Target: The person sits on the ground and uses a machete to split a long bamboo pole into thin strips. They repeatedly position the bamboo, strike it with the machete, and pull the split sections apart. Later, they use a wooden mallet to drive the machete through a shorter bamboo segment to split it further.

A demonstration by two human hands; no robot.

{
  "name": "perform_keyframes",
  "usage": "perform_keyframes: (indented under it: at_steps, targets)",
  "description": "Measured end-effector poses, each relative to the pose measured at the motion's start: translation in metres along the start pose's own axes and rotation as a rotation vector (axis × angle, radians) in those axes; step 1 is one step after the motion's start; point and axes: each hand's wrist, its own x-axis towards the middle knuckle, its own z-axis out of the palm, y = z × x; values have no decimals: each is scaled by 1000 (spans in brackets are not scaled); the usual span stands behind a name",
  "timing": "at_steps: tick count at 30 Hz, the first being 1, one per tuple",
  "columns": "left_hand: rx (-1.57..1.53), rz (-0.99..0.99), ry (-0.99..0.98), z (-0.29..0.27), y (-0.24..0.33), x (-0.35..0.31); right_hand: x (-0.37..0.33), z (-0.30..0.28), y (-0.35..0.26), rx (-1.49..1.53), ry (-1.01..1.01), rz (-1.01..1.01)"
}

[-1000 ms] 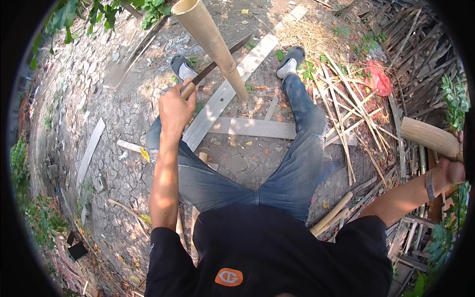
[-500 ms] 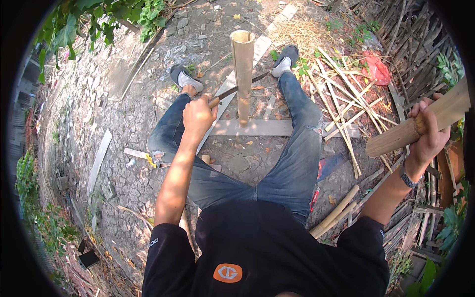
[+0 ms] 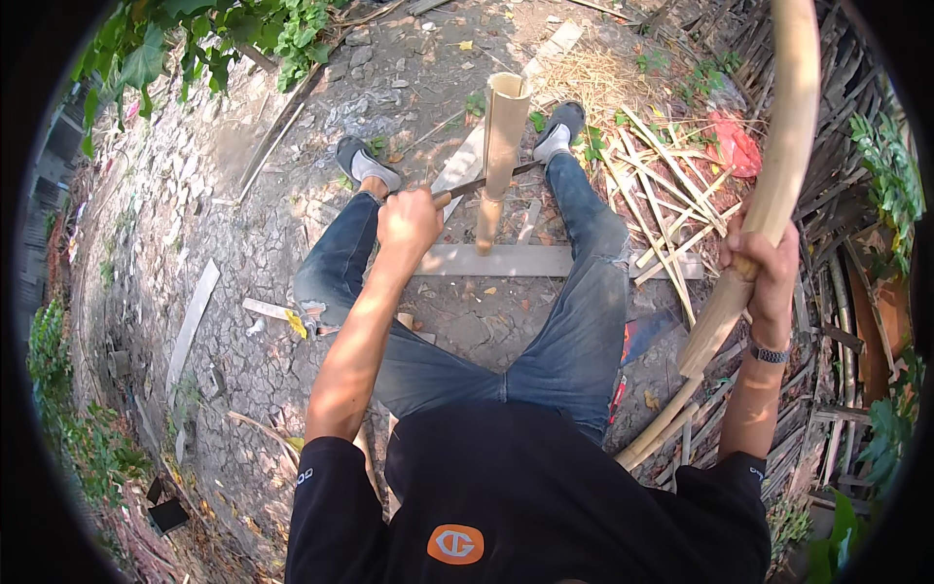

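Note:
My left hand [image 3: 409, 219] is closed round the handle of a long-bladed knife [image 3: 468, 188]. Its dark blade crosses a bamboo section [image 3: 504, 141], with the tip end showing on the far side; a lengthwise split runs up the bamboo above the blade. The bamboo stands between my legs, leaning slightly right, with its foot by a flat board [image 3: 535, 260]. On the right, my right hand [image 3: 766, 265] grips a thick bamboo pole [image 3: 786, 146] near its lower end. The pole is raised, its upper part running out of the picture's top.
Split bamboo strips [image 3: 671, 204] lie scattered at the right, beside a red plastic bag [image 3: 732, 144]. Bamboo poles [image 3: 662, 428] rest near my right hip. A stack of sticks [image 3: 827, 107] lines the far right. Another flat strip [image 3: 195, 316] lies on the cracked ground at left.
My right hand has moved inward, and the thick pole has swung from slanting right to nearly upright. The standing bamboo and the knife have shifted slightly right, the bamboo now leaning.

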Motion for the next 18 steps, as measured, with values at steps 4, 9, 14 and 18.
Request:
perform_keyframes:
  at_steps: [4,9,14,18]
  targets:
    - [-10,87,49,7,14,13,1,-56,-40,533,158,-489]
    - [-23,151,33,5,28,16,-77,-13,138,-399,-290,580]
    - [-24,131,29,5,50,12,-27,-31,32,-24,-65,339]
    - [-42,135,30,-13,46,25,-5,-91,-62,271,140,-295]
